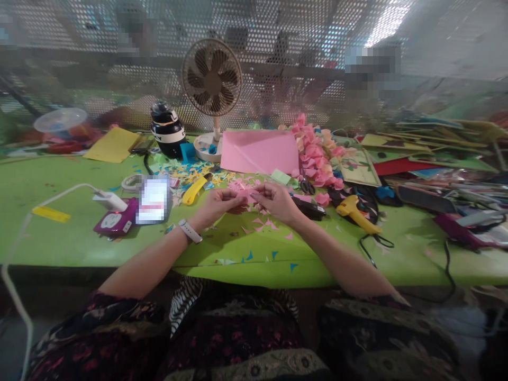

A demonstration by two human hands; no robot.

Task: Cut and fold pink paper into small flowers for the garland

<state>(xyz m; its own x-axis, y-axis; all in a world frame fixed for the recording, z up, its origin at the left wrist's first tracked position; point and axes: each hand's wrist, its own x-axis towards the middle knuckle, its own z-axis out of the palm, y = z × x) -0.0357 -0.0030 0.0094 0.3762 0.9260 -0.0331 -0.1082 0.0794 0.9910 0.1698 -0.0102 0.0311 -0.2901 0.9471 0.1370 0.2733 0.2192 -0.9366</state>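
Note:
Between my two hands is a small piece of pink paper [246, 196], pinched from both sides above the green table [222, 241]. My left hand [222, 205], with a pale band on the wrist, grips its left side. The fingers of my right hand [275, 200] are closed on its right side. Pink paper scraps [268, 224] lie below and around the hands. A yellow-handled cutter [195, 190] rests just left of my left hand. Behind the hands stands a large pink sheet [260, 152], and dark-handled scissors [307, 185] lie to its right.
A desk fan [212, 79] and a black bottle [169, 132] stand at the back. A heap of pink paper petals [315, 151] lies right of the sheet. A yellow glue gun [357, 212] with a black cord is on the right; a phone [153, 199] and purple power socket [115, 221] are left.

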